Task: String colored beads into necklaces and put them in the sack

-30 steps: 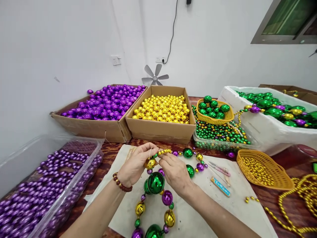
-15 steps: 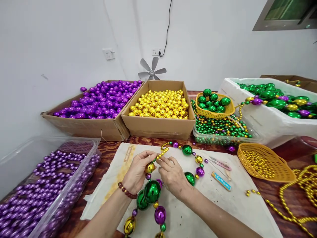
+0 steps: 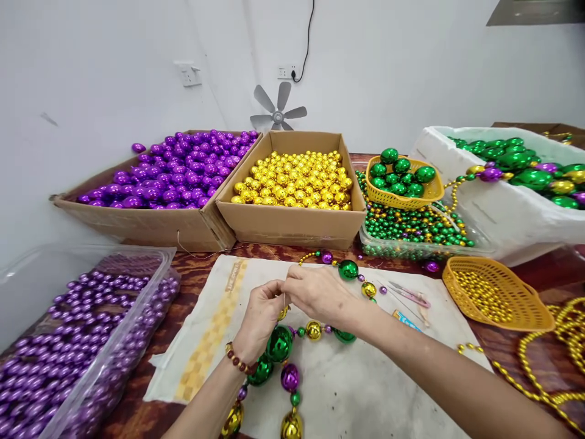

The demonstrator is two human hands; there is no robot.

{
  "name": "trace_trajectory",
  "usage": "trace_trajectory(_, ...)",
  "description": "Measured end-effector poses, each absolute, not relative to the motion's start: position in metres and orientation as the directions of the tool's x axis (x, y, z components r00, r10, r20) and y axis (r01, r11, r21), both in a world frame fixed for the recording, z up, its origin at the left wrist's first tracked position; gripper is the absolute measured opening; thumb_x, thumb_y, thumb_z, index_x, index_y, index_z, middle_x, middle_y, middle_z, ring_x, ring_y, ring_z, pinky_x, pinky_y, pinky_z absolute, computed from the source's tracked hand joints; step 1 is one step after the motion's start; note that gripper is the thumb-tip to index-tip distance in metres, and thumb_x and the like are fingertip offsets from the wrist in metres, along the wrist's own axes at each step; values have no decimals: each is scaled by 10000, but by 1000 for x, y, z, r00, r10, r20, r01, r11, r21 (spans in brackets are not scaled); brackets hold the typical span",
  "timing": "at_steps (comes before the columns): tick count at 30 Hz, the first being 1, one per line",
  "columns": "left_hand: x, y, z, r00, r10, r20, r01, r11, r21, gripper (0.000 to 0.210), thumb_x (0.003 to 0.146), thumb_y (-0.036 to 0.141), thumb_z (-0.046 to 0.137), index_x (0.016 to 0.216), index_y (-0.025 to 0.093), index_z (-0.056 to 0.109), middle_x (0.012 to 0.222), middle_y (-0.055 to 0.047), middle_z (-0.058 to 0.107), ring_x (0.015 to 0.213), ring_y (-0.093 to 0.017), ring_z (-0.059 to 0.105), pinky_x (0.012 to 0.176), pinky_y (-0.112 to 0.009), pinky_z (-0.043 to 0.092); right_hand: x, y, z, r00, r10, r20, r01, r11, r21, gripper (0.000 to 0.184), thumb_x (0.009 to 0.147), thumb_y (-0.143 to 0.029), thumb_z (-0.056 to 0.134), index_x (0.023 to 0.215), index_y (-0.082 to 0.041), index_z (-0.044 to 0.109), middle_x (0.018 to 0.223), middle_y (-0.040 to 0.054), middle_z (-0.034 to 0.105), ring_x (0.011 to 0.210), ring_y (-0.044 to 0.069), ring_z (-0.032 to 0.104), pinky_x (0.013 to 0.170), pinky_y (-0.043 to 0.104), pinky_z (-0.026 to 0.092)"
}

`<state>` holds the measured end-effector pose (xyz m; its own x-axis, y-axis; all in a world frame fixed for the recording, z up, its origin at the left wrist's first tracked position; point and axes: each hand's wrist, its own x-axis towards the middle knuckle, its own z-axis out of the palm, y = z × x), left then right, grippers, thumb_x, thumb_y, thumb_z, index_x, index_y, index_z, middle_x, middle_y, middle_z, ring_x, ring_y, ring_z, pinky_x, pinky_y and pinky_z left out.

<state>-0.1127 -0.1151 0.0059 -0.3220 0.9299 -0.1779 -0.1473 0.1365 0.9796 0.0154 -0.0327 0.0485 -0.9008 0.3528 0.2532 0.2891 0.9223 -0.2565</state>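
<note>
My left hand [image 3: 258, 320], with a brown bead bracelet at its wrist, pinches a bead necklace [image 3: 280, 345] near a gold bead. The strand carries big green, gold and purple balls with small beads between. My right hand [image 3: 320, 296] meets the left fingertips with its fingers closed. A short piece of thin thread shows where they meet; the knot or bead between the fingertips is hidden. Part of the necklace hangs down below my left hand. The other part loops behind my right hand across the white cloth [image 3: 356, 390].
Boxes of purple balls [image 3: 183, 171] and gold balls [image 3: 292, 183] stand behind. At left is a plastic tub [image 3: 91, 360] of purple beads. Pink-handled snips [image 3: 414, 297] and a blue packet [image 3: 404, 320] lie on the cloth. A yellow basket [image 3: 525, 305] of gold beads sits at right.
My right hand has moved up and left, over to the left fingertips, covering the small gold beads there. The camera view has shifted slightly.
</note>
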Motion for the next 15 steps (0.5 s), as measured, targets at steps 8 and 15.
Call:
trace_trajectory(8,-117,-118,-9,-268,924,-274,-193,227,954,157,762,313,709,778,157,688,833,-57,695,709,-130,558,634,-213,417,-10,35,21,-630,776,38,470,419,-777,213,895,-176,471,1089,-178,559,915,68,674,711,157,633,658,251,431)
trace_trajectory(15,-125,-115,-22,-314,886,-341,-334,234,913,193,757,344,719,807,167,659,839,-26,675,635,-86,528,599,-188,420,14,13,-16,-669,736,-108,408,242,-880,345,853,-414,553,635,-168,655,576,2,618,563,152,588,575,244,409)
